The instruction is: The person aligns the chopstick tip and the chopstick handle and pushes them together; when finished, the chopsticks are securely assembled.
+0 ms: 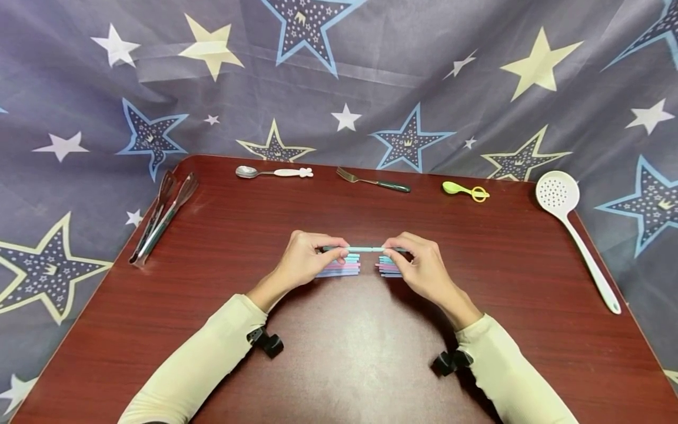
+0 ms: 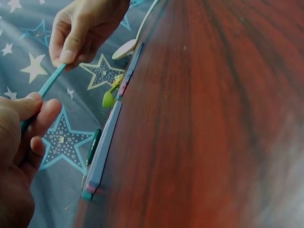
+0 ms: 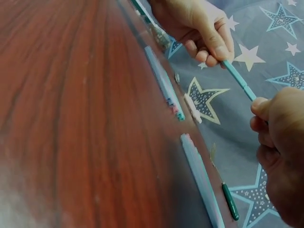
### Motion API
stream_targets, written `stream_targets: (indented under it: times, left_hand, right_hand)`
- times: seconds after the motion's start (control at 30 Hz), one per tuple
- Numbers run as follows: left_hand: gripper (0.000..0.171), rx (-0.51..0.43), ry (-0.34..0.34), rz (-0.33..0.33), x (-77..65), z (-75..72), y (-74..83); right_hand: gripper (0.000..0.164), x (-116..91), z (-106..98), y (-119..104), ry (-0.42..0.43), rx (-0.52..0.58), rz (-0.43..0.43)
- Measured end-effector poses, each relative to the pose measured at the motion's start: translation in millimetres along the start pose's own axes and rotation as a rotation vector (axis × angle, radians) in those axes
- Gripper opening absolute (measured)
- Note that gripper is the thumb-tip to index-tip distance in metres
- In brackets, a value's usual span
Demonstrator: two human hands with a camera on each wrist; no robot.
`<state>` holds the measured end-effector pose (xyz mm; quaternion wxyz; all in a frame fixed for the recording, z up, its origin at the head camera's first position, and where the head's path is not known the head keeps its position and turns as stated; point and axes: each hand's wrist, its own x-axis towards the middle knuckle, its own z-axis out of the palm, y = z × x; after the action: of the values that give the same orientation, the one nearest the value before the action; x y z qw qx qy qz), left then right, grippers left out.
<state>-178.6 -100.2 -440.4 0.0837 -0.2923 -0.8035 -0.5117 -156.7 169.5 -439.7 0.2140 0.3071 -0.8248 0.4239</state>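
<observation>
"Behind everything, what fills the view?"

"A grey cloth printed with stars. In front of it stands a red-brown table."

"And the arms?"

"Both reach in from the near side in pale sleeves, slanting toward each other, so that the hands face across the middle of the table."

"Which tools lie at the sides?"

"A white skimmer along the right edge, and tongs along the left."

"How is the left hand posed?"

"Back upward, knuckles arched, thumb and forefinger pinching a stick. Its other fingers bend loosely beneath."

"The right hand?"

"Nearly a mirror of it: back upward, thumb on the near side, pinching the same stick, the other fingers curled in."

"What lies below them?"

"Two rows of sticks on the table, blue, pink and teal: the left row and the right row, end to end with a gap between. Each is partly hidden by a hand."

"Along the far edge?"

"A spoon, a fork, then a small green spoon."

"And that stick?"

"Thin, teal, level between the two pinches, raised off the table, with a fine seam between the hands."
</observation>
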Motion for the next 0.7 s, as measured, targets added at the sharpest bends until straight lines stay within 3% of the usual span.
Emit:
stream_targets:
  times: [0.17, 0.3, 0.43, 0.7]
  left_hand:
    - [0.007, 0.114, -0.085, 0.075, 5.1, -6.8, 2.1]
    - [0.012, 0.145, -0.145, 0.115, 6.0, -7.5, 3.1]
    - [0.011, 0.138, -0.129, 0.126, 4.2, -4.0, 3.0]
    - [0.008, 0.095, -0.122, 0.076, -1.0, 4.1, 4.1]
  right_hand:
    - [0.002, 0, -2, 0, -0.006, -0.007, 0.005]
    - [0.013, 1, -3, -2, 0.018, -0.014, -0.003]
    - [0.014, 1, -2, -4, 0.027, -0.025, -0.007]
    - [0.003, 3, 1, -9, 0.052, -0.024, -0.016]
